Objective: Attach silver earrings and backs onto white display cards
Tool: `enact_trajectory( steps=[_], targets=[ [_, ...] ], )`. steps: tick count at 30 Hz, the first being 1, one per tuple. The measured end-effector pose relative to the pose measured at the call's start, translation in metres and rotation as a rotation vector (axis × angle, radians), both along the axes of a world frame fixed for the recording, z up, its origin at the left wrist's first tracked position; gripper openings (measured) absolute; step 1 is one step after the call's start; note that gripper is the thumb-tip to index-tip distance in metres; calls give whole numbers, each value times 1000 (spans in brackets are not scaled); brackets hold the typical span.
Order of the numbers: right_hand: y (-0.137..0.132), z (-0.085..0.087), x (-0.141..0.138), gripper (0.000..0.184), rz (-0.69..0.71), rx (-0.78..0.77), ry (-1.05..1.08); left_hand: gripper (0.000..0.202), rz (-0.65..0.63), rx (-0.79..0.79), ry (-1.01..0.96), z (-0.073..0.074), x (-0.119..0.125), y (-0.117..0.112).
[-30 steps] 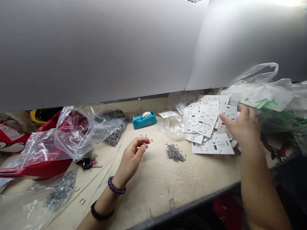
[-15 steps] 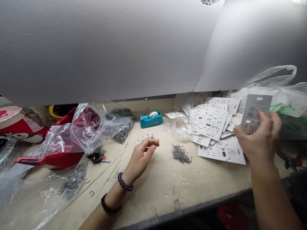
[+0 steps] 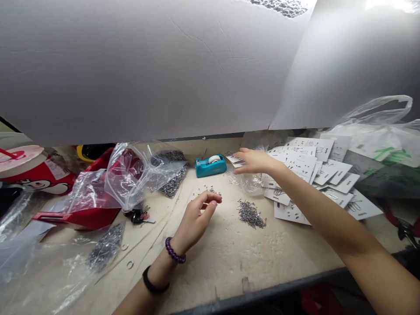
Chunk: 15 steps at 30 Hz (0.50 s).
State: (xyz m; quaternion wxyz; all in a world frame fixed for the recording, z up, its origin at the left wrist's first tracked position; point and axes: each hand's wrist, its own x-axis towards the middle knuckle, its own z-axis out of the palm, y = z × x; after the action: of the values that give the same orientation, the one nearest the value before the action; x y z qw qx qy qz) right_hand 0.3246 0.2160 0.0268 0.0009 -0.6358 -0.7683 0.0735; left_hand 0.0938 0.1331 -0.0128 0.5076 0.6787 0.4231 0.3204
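Observation:
My left hand (image 3: 196, 217), with a purple bead bracelet (image 3: 175, 250) and a black band on its wrist, rests on the worktop. Its fingers curl in and the tips come close to the thumb; whatever they may hold is too small to make out. Right of it lies a pile of small metal earring pieces (image 3: 251, 214). My right hand (image 3: 254, 161) reaches across with fingers stretched and apart, over a few small white cards (image 3: 235, 160) and a clear plastic bag (image 3: 252, 184). Under my right forearm, printed white earring cards (image 3: 297, 164) overlap in a spread heap.
A teal tape dispenser (image 3: 210, 166) stands at the back. Clear bags of metal parts (image 3: 172, 181), a red scoop-like tray (image 3: 82, 218), keys (image 3: 139, 215) and a red cup (image 3: 49, 170) crowd the left. Pliers (image 3: 403, 227) and a plastic carrier bag (image 3: 387, 135) sit right.
My right hand has let go of the card it held at the right and swung left to the small cards. More of the card heap shows there. The left hand keeps its pose.

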Motion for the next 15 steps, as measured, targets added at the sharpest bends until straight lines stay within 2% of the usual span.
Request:
enact_trajectory(
  steps=[2,4,9,12,15],
  targets=[
    [2,-1,0,43,-10,50,5,17,-5,-5,-1,1,0,-1],
    [5,-1,-1,35,-52,117,3,17,-9,-4,-4,2,1,-1],
    [20,-9,-7,41,-116,264,-32,17,-27,26,10,0,1,-2],
    [31,-15,-10,39,-68,240,-34,17,-49,39,28,-1,1,-2],
    [36,-10,-7,45,-4,157,-21,17,-40,38,25,0,1,-2]
  ],
)
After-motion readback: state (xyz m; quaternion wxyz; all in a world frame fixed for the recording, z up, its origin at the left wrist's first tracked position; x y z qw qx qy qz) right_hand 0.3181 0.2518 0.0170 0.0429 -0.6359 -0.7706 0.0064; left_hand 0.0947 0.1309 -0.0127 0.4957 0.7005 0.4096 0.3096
